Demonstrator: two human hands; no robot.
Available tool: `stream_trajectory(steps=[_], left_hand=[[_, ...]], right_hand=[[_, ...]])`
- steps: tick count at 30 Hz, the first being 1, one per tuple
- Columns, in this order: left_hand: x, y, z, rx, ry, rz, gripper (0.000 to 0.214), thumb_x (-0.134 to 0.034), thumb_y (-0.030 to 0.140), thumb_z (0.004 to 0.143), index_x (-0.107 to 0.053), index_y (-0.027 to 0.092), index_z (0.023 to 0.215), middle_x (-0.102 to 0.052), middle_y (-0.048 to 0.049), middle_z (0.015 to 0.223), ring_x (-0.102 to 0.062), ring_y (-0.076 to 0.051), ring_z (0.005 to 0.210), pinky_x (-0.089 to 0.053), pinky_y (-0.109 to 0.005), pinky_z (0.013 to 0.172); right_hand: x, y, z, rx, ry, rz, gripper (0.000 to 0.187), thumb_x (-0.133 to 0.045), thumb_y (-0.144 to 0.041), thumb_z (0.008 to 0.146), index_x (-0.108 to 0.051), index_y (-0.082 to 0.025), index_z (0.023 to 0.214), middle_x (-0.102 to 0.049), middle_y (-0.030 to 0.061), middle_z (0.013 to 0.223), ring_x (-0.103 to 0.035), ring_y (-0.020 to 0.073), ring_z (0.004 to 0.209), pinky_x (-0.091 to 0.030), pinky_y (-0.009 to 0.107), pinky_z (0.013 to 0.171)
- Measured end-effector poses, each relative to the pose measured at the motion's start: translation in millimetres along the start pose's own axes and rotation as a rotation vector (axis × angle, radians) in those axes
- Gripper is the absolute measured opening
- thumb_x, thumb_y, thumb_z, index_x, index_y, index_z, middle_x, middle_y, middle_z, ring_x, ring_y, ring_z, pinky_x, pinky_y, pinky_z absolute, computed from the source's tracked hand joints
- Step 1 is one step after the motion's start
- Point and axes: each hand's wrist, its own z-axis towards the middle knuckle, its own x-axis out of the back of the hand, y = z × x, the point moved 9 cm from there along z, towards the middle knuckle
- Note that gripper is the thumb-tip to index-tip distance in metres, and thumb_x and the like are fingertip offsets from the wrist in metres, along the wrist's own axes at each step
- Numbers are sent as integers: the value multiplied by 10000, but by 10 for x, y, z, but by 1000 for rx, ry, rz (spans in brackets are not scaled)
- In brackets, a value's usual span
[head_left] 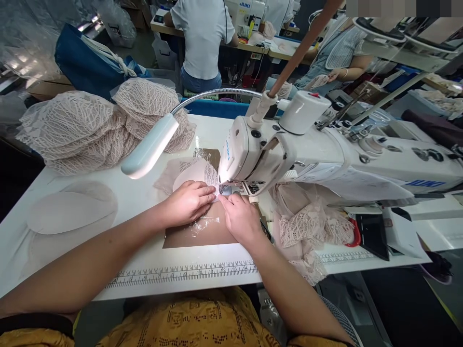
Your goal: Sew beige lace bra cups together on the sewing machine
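A beige lace cup piece point(191, 176), smooth on one side with a lace panel, lies under the head of a white sewing machine point(246, 152). My left hand point(191, 201) rests flat on it, fingers stretched toward the lit needle area. From the other side, my right hand point(241, 216) is closed, thumb and forefinger pinching the near edge of the piece beside the presser foot. The needle itself is hard to make out. Under both hands is a brown, shiny sheet point(197, 236) on the white table.
Lace pieces point(72, 130) are heaped at the back left, and thin rounded fabric panels point(68, 212) lie at the left. A lamp point(150, 147) on a bendy neck arches over the table. More lace point(314, 221) bunches right of the machine. A printed ruler point(181, 274) runs along the front edge.
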Motion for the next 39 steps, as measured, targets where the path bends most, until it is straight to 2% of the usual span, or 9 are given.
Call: stream_trajectory(steps=[8,17,22,28,33,37,39], left_hand=[[14,-215,17,56,61,2,337,-486,292,946,-666,149,1193,-630,-127,1286,-547,-301,1154,-486,-461,961],[91,-405,-27,191,116,65,347,-466,272,931,-654,185,1210,-593,-144,1320,-506,-361,1220,-450,-557,958],[112,-492,-55,268,137,117,345,-458,300,929,-655,192,1190,-593,-154,1307,-496,-371,1214,-453,-560,937],[124,-617,-110,364,101,197,397,-424,352,939,-641,187,1227,-590,-149,1313,-505,-366,1204,-458,-508,931],[135,-742,-163,426,76,195,457,-382,395,940,-627,187,1265,-582,-158,1335,-488,-400,1232,-462,-545,923],[183,-718,-149,401,-23,176,488,-372,408,939,-581,163,1305,-553,-167,1359,-512,-378,1225,-472,-518,948],[292,-681,-188,398,-60,170,527,-362,426,955,-503,129,1367,-505,-180,1405,-480,-360,1276,-446,-493,1001]], right_hand=[[57,21,-38,40,83,69,420,-436,-155,918,-645,-238,1273,-681,73,956,-580,219,849,-408,322,712],[112,14,-31,26,86,137,356,-469,-203,931,-669,-214,1225,-690,59,965,-611,213,862,-436,318,753],[140,19,-32,31,91,151,345,-489,-207,922,-669,-230,1215,-688,47,986,-620,204,864,-436,311,739],[160,10,-32,42,103,154,328,-486,-205,924,-677,-233,1189,-684,45,939,-601,188,816,-430,295,722],[154,23,-33,52,139,160,318,-493,-193,923,-679,-243,1175,-688,40,959,-604,182,846,-445,297,757],[146,27,-34,67,139,163,319,-494,-196,929,-669,-247,1190,-690,35,944,-610,178,843,-458,296,772],[143,30,-35,65,134,168,325,-488,-191,929,-667,-242,1196,-690,34,948,-612,179,850,-463,297,775]])
